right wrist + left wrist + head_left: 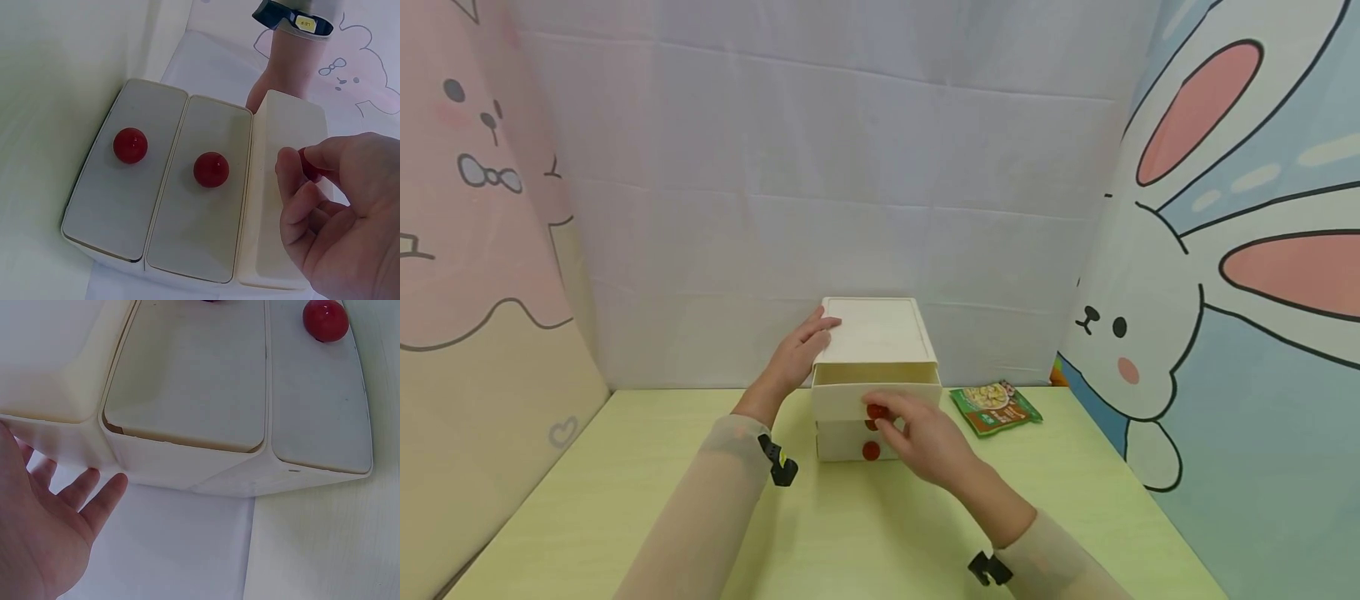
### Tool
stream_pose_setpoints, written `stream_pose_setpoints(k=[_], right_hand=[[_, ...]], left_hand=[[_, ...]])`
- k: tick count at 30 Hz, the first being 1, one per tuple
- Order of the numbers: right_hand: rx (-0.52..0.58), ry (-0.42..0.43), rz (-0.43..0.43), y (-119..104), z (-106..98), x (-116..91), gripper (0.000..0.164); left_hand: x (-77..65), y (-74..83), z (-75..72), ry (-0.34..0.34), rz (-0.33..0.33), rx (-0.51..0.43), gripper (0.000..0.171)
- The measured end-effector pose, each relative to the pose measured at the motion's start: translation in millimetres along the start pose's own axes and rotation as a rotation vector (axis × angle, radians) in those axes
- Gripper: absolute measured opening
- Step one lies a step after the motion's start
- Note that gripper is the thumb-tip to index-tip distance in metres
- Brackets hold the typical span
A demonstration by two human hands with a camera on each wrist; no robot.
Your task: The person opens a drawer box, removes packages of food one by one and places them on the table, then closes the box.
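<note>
A small white cabinet with three stacked drawers stands on the table against the back curtain. Its top drawer is partly pulled out, while the middle drawer and the bottom drawer sit closed. My right hand pinches the top drawer's round red knob between thumb and index finger. On the cabinet's left side and top edge rests my left hand, its fingers extended. The left wrist view shows that hand beside the cabinet wall.
A green and brown food packet lies on the table just right of the cabinet. Red knobs mark the middle drawer and bottom drawer. A white curtain hangs behind, and cartoon-printed panels stand at the left and right.
</note>
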State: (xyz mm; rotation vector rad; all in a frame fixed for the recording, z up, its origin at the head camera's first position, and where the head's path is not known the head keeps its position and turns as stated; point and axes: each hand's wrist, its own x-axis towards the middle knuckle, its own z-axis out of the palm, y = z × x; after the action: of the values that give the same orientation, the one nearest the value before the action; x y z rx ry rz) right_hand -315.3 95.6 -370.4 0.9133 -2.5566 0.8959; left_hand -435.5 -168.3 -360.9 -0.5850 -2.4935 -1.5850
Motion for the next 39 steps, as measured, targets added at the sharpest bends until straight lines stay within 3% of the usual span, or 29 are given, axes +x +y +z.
stream_pose_setpoints(k=[39], right_hand=[[0.045, -0.008, 0.147, 14, 5, 34, 0.039]], left_hand=[[2.6, -1.4, -0.3, -0.007, -0.01, 0.027, 0.053]])
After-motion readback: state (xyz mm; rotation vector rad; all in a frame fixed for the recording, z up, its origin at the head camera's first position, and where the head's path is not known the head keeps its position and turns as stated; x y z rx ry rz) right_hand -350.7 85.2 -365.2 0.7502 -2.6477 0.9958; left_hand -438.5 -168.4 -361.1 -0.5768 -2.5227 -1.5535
